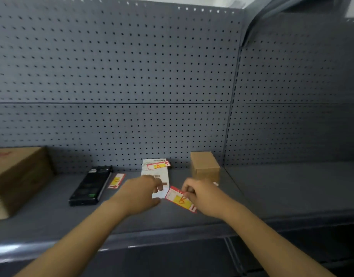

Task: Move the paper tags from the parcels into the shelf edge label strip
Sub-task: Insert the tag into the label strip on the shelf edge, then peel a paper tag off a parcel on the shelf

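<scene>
Head view looks down on a grey metal shelf (52,212) with a perforated back panel (112,66). The right hand (202,196) has its fingers (189,193) pinched together on a paper tag (179,198), a flat red-and-white rectangle with a yellow field and red handwriting; the tag is tilted and sticks out to the left of the fingers, above the shelf. The left hand (141,193) reaches beside it, just left of the tag, with the fingers curled downward; I cannot tell if they grip something. Behind the hands lies a white parcel (155,172) with a second tag (158,165) on its far end. A third tag (116,180) lies flat near a black handheld scanner (91,185). A small cardboard box (205,165) stands at the right, a large carton (16,176) at the left. The glossy label strip (132,239) runs along the front edge
</scene>
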A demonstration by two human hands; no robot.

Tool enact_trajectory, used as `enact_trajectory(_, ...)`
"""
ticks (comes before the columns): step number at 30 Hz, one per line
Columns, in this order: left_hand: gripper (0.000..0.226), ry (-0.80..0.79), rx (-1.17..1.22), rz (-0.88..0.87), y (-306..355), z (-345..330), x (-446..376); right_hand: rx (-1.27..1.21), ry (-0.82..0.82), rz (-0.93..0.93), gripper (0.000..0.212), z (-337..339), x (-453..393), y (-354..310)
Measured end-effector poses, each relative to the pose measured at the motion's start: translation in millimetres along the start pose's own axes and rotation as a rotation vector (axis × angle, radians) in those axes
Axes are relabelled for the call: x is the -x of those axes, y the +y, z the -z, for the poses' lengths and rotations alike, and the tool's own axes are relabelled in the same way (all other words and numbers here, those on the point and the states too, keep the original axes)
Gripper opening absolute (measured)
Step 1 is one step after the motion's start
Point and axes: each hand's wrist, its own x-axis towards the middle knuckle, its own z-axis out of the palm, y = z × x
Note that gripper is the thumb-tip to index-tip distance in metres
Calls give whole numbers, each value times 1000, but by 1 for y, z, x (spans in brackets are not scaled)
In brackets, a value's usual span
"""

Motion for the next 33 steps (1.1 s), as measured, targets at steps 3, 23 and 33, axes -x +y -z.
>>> enact_trajectory(3,32,22,9,122,-46,13,41,46,-34,106,13,-26,-24,-48)
enact_trajectory(23,30,-27,-251,792,-354,70,409,-46,-312,605,21,-269,-100,-462)
enact_trajectory(33,30,-73,-303,904,-493,72,450,-37,-333,648,21,-351,-187,-577)
